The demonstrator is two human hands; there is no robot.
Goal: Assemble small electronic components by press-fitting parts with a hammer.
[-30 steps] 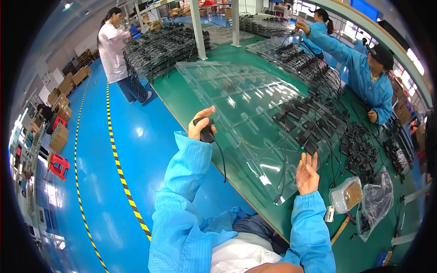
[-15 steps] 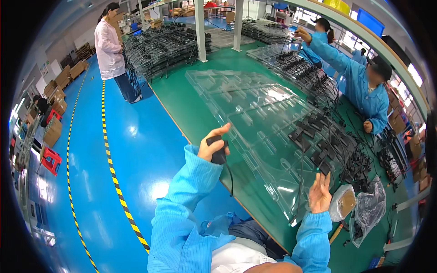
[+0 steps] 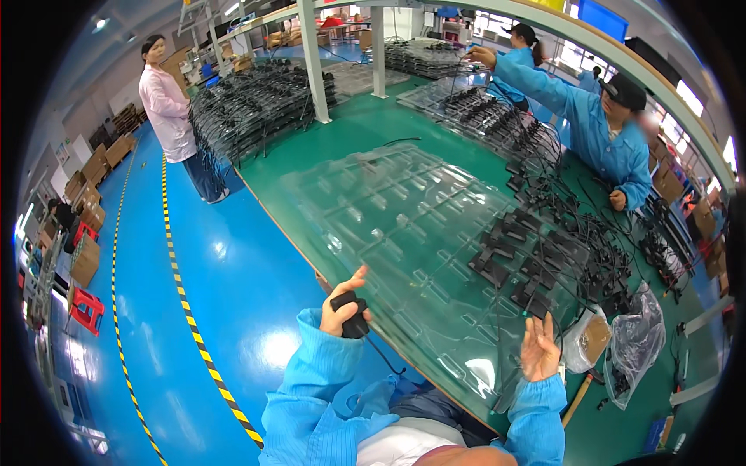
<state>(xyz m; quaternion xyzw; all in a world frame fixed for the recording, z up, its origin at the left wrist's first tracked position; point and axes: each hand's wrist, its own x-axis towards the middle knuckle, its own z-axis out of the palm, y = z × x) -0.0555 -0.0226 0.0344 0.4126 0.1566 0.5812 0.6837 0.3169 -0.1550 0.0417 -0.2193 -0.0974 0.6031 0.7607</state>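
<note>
Fingers of the left hand (image 3: 333,316) are curled around a black adapter (image 3: 356,327), near the edge of the green desk (image 3: 353,128). Rightward, a clear tray (image 3: 396,287) lies on this desk; near the other adapters (image 3: 487,268), the right hand (image 3: 539,359) has nearly straight fingers, and one cannot tell whether they pinch anything.

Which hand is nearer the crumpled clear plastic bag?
Right. The right hand is left of the bag, a clear-wrapped package between them; the left hand, holding a black device, is much farther left.
</note>
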